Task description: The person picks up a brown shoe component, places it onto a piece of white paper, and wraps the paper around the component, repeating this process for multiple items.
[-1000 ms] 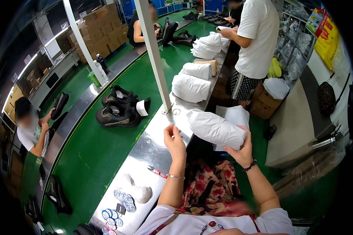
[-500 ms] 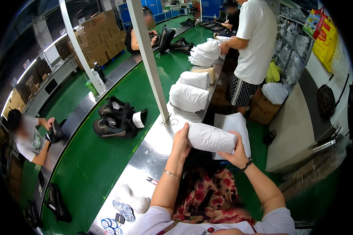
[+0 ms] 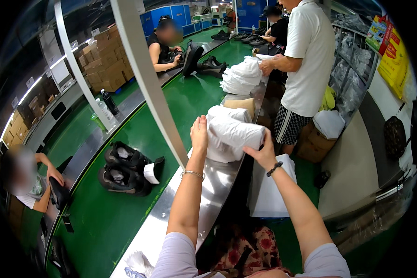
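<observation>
Between my two hands is a white paper-wrapped bundle (image 3: 243, 133), held over the other white wrapped bundles (image 3: 220, 152) stacked on the metal edge of the bench. My left hand (image 3: 199, 135) presses against its left end with the fingers pointing up. Around its right end my right hand (image 3: 264, 152) is closed, thumb on the near side. What is inside the paper is hidden. A tan wrapped piece (image 3: 240, 104) lies just beyond the stack.
A white post (image 3: 146, 78) rises from the bench left of my hands. Dark shoes (image 3: 125, 169) sit on the green belt (image 3: 97, 222). At the far right, a person in a white shirt (image 3: 306, 60) handles a white paper pile (image 3: 241, 76). White sheets (image 3: 273, 190) lie below my right arm.
Both hands have carried the wrapped bundle forward and slightly left, from above the near bench edge to over the stack. My view has shifted forward too.
</observation>
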The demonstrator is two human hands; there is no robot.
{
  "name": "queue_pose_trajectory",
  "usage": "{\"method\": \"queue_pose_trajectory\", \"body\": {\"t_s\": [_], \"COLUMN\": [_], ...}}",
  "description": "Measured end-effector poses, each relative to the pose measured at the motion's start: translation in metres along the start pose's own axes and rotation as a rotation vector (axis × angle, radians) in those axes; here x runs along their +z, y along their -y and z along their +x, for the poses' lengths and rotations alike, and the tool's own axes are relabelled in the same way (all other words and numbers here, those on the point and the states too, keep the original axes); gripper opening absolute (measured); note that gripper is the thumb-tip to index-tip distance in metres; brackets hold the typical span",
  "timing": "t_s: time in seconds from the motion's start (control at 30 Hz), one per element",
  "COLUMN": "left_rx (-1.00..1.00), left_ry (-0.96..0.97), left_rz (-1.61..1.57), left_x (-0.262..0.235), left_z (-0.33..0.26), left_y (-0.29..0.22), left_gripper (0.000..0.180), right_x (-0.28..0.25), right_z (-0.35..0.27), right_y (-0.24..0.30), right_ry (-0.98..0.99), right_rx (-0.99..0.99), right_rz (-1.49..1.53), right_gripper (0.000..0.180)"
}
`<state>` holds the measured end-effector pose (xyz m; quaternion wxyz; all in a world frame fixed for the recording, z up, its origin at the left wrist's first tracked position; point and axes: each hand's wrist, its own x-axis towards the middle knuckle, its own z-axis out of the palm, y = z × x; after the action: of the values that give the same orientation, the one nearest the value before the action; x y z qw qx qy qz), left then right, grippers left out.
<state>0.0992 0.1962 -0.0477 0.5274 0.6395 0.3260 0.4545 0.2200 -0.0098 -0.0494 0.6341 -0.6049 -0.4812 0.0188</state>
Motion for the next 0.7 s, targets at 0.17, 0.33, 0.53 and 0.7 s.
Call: {"method": "queue_pose_trajectory", "body": {"t_s": [0.17, 0.33, 0.53, 0.7], "left_rx": [-0.166, -0.141, -0.003, -0.186], "left_ry": [0.089, 0.043, -0.040, 0.005], "left_rz": [0.009, 0.087, 0.172, 0.073], "left_x": [0.009, 0.002, 0.003, -0.009], "left_z": [0.023, 0.026, 0.029, 0.035], "left_y": [0.041, 0.065, 0.075, 0.079], "left_gripper": [0.060, 0.049, 0.051, 0.055], "right_x": [0.024, 0.049, 0.054, 0.047], "right_z": [-0.003, -0.019, -0.022, -0.019], "right_y": [-0.028, -0.049, -0.048, -0.040], "right_ry": [0.074, 0.089, 0.120, 0.220], "right_rx": [0.030, 0.111, 0.234, 0.241], "right_rz": [-0.228, -0.379, -0.384, -0.462], "right_gripper": [0.082, 0.085, 0.088, 0.107]}}
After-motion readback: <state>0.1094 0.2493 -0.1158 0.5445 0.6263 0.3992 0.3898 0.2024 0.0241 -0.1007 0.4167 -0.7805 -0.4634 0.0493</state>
